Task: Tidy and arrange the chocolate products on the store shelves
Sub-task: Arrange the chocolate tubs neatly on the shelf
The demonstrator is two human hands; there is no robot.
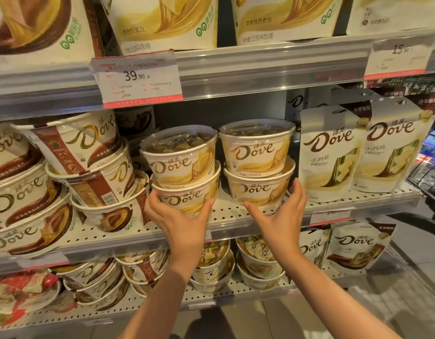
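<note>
Hands cup two stacks of white chocolate tubs on the middle shelf (236, 217): left hand (179, 218) curls round the left bottom tub (187, 199), right hand (281, 216) spreads open against the right bottom tub (258, 192). A hasty shove could tip the top tubs, the left one (181, 152) already sitting tilted.

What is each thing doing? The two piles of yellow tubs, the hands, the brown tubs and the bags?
Left stack of two cream-and-gold round tubs: upright, tilted slightly left.
Right stack of two cream-and-gold round tubs: upright, straight.
Left hand: cupping the left stack's bottom tub.
Right hand: open, cupping the right stack's bottom tub.
Brown-and-white round tubs: piled crookedly, leaning.
White standing pouches: upright.
</note>
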